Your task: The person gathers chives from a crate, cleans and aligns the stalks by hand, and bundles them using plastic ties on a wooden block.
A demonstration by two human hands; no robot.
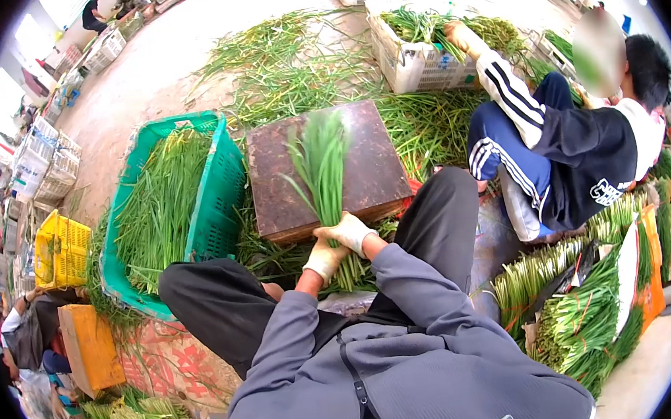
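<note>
A bunch of long green chives (pixel 321 159) stands between my knees, leaves upward and slightly blurred, stalk ends pointing down toward me. My left hand (pixel 323 260), in a pale glove, is wrapped round its lower part. Just above and to the right, my right hand (pixel 349 234), also gloved, closes round the same bunch. The two hands touch. Behind the leaves lies a brown wooden board (pixel 370 146) on a low block, and the leaves reach over it.
A green crate (pixel 224 171) of loose chives stands left of the board. Loose leaves (pixel 292 77) cover the floor beyond. A seated co-worker (pixel 585 140) reaches into a white crate (pixel 419 70). Bundled chives (pixel 580 312) lie at right; a yellow crate (pixel 62 248) stands at left.
</note>
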